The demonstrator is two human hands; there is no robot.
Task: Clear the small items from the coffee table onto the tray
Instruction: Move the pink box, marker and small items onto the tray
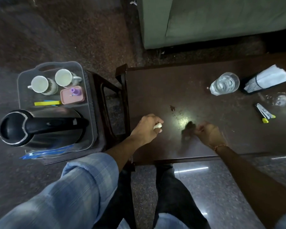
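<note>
My left hand (147, 128) hovers over the near left part of the dark coffee table (155, 86), fingers closed around a small white item (158, 125). My right hand (208, 134) rests low over the table's front edge with fingers curled; it is blurred and I see nothing in it. The grey plastic tray (87, 96) stands on a stool to the left. It holds two white cups (40, 84), a pink box (72, 95) with a purple item on it, a yellow strip (47, 103) and a black-lidded kettle (40, 128).
On the table's right side stand a glass of water (224, 84), a black napkin holder (264, 80) with white napkins, and a nail clipper with yellow pieces (264, 114). A small dark stain (172, 107) marks the tabletop. A green sofa (221, 19) lies behind the table.
</note>
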